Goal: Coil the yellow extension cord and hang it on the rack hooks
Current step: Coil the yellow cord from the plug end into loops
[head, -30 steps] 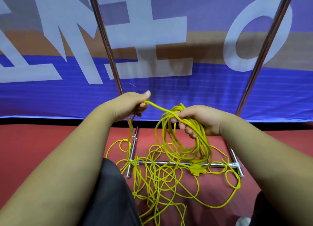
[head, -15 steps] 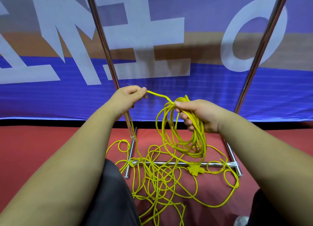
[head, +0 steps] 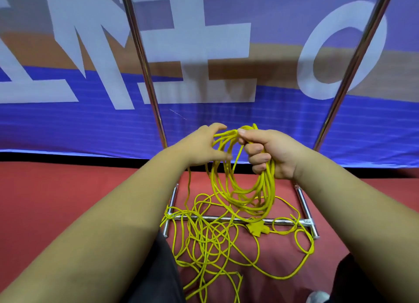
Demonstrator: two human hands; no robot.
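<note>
The yellow extension cord is partly gathered into a hanging coil (head: 244, 196). My right hand (head: 269, 153) grips the top of that coil in a fist. My left hand (head: 201, 146) sits just left of the coil with its fingers loosely spread, index and thumb touching the upper loops. One strand drops to the floor from under it. The rest of the cord (head: 208, 241) lies in a loose tangle on the red floor. Its yellow socket end (head: 258, 227) rests against the rack's base bar (head: 285, 222). No rack hooks are in view.
Two chrome rack uprights (head: 145, 75) (head: 353, 64) rise from the base, with a blue and white banner (head: 68, 125) right behind them. My dark-trousered knees (head: 158, 275) are at the bottom, and a shoe tip (head: 317, 298) shows at lower right.
My left hand carried a stretch of cord rightward to my right hand, adding a loop to the coil, and its pinch has loosened. More cord has lifted off the floor.
</note>
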